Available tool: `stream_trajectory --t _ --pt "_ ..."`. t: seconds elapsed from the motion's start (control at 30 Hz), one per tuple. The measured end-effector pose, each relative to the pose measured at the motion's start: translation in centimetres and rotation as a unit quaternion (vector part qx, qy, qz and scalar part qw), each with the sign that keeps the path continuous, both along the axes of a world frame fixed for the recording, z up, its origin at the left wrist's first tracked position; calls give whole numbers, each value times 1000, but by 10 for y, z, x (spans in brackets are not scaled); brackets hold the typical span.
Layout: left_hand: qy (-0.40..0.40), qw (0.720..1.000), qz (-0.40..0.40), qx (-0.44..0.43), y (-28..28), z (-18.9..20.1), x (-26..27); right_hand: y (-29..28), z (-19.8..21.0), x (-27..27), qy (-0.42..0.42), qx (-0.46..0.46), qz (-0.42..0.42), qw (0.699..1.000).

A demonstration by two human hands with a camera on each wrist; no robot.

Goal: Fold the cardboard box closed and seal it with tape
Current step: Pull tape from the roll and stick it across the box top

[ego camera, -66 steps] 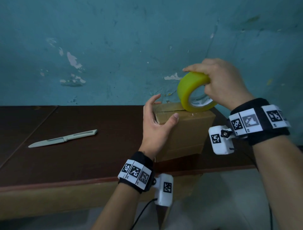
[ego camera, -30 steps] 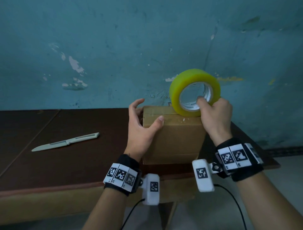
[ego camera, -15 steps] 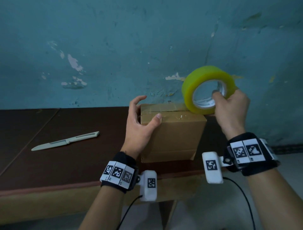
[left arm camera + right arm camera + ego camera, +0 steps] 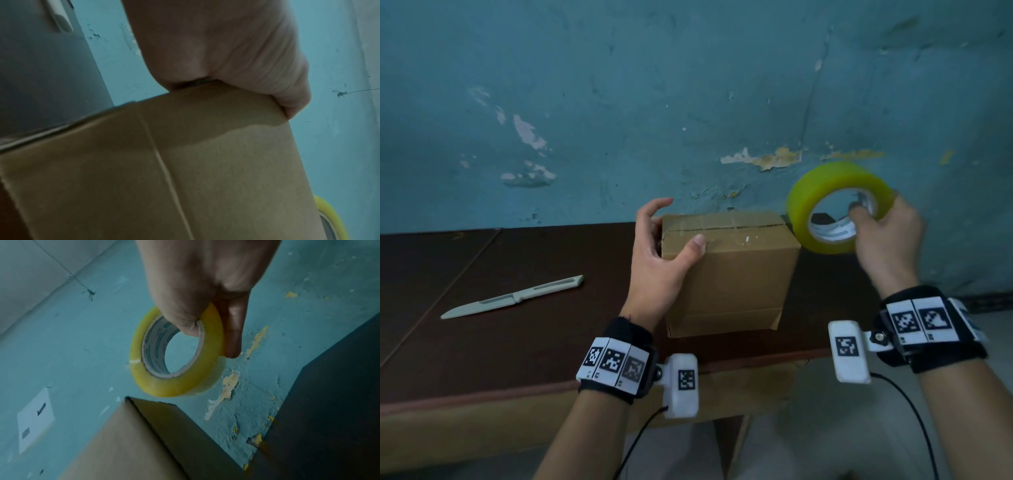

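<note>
A closed cardboard box [image 4: 729, 274] stands on the dark brown table [image 4: 517, 349], with clear tape along its top seam. My left hand [image 4: 659, 251] grips the box's top left corner, thumb on the front face and fingers curled round the left side; the left wrist view shows my palm [image 4: 226, 48] against the box [image 4: 205, 178]. Just past the box's top right edge, my right hand [image 4: 876, 229] holds a yellow tape roll [image 4: 825, 185] upright, thumb inside the core. In the right wrist view the tape roll [image 4: 176, 386] hangs above a corner of the box [image 4: 144, 443]. Whether tape still joins roll and box is unclear.
A pale knife [image 4: 513, 298] lies on the table to the left of the box. A peeling teal wall [image 4: 688, 102] rises directly behind the table. The table's front edge [image 4: 482, 397] runs near my wrists, and its right end lies just beyond the roll.
My right hand carried the tape roll from the top of the box rightward, past its right edge and slightly lower. My left hand kept its grip on the box's left corner.
</note>
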State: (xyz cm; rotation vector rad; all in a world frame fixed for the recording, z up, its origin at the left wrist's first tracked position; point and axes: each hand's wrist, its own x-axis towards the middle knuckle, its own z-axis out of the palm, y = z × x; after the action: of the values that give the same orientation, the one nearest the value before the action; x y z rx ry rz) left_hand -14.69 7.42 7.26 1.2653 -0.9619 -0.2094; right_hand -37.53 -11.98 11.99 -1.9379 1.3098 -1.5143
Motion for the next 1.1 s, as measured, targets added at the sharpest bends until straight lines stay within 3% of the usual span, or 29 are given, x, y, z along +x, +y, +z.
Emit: stream_trajectory --t 0.3,0.7,0.97,1.1 --pt "-1 1000 2 -8 -2 -2 2 -3 -6 -5 29 12 3 999" --pt "-1 1000 -7 -13 -5 -5 6 -3 -27 -3 -3 44 15 999" --pt "-102 995 -16 -6 -7 -4 11 1 -44 1 -63 68 38 995" --pt "-103 995 -19 -4 -8 -3 16 3 -46 2 -75 81 36 993"
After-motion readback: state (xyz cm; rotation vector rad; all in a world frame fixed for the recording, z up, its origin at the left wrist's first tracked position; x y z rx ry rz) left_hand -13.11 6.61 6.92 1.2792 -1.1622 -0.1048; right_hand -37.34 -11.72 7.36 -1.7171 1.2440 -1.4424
